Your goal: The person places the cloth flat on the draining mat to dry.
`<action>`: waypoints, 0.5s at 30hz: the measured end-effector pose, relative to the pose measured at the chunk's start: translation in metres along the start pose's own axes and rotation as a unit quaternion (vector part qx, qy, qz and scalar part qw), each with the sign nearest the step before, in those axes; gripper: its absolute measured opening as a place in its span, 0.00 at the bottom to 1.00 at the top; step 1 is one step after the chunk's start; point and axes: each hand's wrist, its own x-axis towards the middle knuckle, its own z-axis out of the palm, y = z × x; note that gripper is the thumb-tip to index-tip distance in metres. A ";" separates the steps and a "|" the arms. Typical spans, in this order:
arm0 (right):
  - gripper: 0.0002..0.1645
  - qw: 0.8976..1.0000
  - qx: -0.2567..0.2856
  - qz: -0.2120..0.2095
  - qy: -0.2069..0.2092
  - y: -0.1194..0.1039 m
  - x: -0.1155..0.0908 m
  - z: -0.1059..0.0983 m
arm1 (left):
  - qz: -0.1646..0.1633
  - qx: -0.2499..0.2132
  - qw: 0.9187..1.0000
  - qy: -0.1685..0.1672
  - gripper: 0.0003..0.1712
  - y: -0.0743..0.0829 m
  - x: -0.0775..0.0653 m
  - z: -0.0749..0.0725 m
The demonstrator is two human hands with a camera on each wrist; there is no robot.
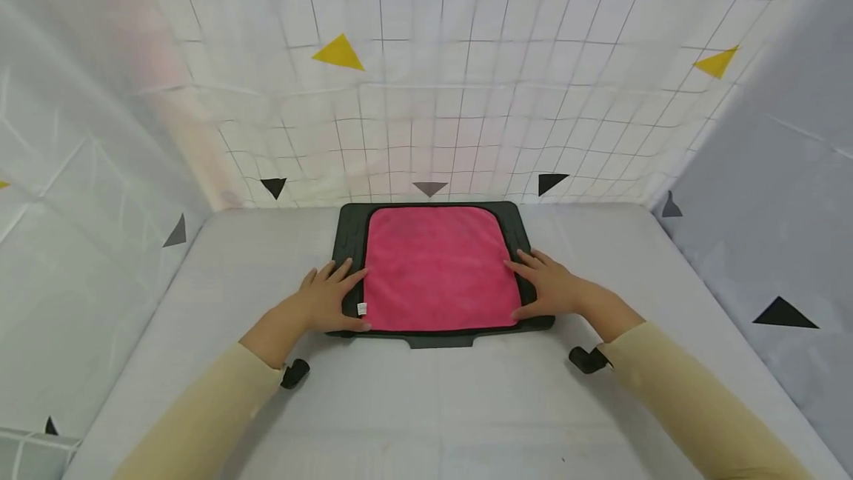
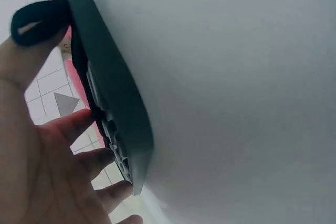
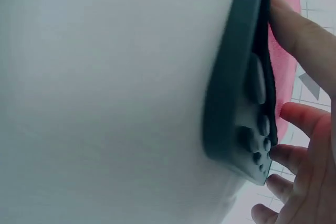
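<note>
A pink cloth [image 1: 440, 269] with a white tag [image 1: 362, 309] lies flat on a dark board [image 1: 349, 235], which has raised bumps along its sides. Fingers spread, my left hand [image 1: 323, 306] rests at the left side, its thumb and index finger at the cloth's edge. At the right side, my right hand [image 1: 560, 289] lies the same way, thumb and index finger touching the cloth's right edge. In the left wrist view a black loop [image 2: 37, 9] sticks out beside the thumb. Bumps [image 3: 255, 80] show beneath the right fingers in the right wrist view.
The board lies on a white table [image 1: 426, 406], its front tab [image 1: 440, 343] facing me. White sheets with grid lines and black and yellow triangles [image 1: 340, 52] enclose the back and sides. Dark devices [image 1: 588, 360] sit at both wrists.
</note>
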 end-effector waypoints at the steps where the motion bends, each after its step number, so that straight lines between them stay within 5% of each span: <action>1: 0.61 1.000 0.002 0.000 0.000 0.000 -0.001 0.001 | -0.001 0.003 1.000 0.002 0.57 0.000 0.000 0.000; 10: 0.60 1.000 0.015 0.016 -0.002 0.004 -0.007 0.004 | 0.002 0.002 1.000 0.008 0.56 -0.008 0.002 0.007; 15: 0.57 0.999 0.047 0.020 0.010 0.005 -0.011 0.000 | 0.010 -0.036 0.999 0.033 0.53 -0.016 -0.009 0.008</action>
